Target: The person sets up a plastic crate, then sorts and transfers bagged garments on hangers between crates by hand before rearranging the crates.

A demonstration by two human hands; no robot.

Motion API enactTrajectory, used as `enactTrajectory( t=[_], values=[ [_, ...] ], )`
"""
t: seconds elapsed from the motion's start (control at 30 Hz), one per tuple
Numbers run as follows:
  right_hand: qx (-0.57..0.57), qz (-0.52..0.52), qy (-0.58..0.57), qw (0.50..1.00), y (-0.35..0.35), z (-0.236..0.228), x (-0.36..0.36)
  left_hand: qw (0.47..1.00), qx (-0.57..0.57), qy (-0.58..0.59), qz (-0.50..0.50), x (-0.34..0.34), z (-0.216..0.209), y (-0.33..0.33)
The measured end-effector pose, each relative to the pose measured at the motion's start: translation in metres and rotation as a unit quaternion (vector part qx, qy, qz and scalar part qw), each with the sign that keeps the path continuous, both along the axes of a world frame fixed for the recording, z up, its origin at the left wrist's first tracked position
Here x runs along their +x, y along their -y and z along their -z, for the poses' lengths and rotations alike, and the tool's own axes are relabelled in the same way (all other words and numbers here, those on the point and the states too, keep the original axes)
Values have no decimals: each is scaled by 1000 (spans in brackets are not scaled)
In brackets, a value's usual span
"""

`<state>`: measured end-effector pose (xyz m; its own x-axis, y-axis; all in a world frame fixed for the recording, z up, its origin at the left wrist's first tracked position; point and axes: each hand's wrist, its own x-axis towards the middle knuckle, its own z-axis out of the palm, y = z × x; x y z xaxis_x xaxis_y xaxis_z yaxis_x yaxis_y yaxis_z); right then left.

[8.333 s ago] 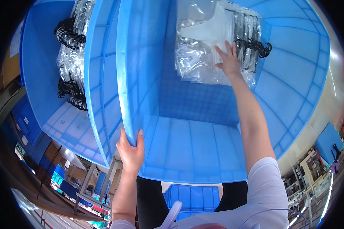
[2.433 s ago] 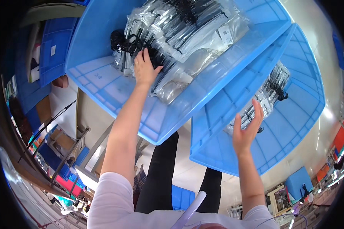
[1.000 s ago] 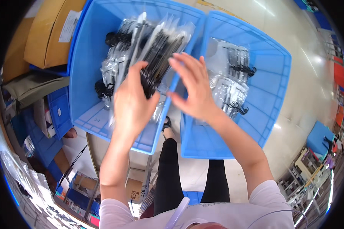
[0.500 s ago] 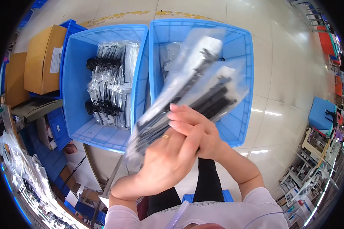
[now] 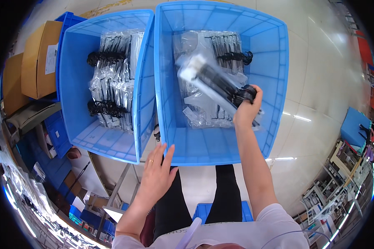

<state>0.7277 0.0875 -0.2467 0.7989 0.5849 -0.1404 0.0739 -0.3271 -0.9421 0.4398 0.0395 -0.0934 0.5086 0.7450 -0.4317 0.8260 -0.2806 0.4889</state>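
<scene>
My right hand is closed round one end of a bundle of clear plastic bags with long black items inside. It holds the bundle tilted inside the right blue bin, above the bags there; its far white end is blurred. Black coiled cords bulge beside my fingers. My left hand is empty, fingers apart, at the near left corner of that bin. More bagged bundles with black cords lie in the bin, beside flat clear bags.
A second blue bin stands to the left, with rows of similar bagged black items. Cardboard boxes are stacked beyond it. A small black loop shows between the bins. Pale floor tiles lie to the right.
My hands were together on the bagged items over the bins. Now they are apart: the left has drawn back empty, and the right has carried a bundle into the right bin.
</scene>
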Motion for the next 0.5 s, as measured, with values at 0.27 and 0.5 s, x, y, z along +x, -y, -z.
enactTrajectory(
  t=[0.27, 0.5],
  values=[
    [62, 253, -316, 912, -61, 68, 55, 994, -102, 24, -29, -1, 32, 19],
    [-56, 124, -328, 935, -82, 222, 103, 985, -167, 40, -9, 5, 80, 29]
  ],
)
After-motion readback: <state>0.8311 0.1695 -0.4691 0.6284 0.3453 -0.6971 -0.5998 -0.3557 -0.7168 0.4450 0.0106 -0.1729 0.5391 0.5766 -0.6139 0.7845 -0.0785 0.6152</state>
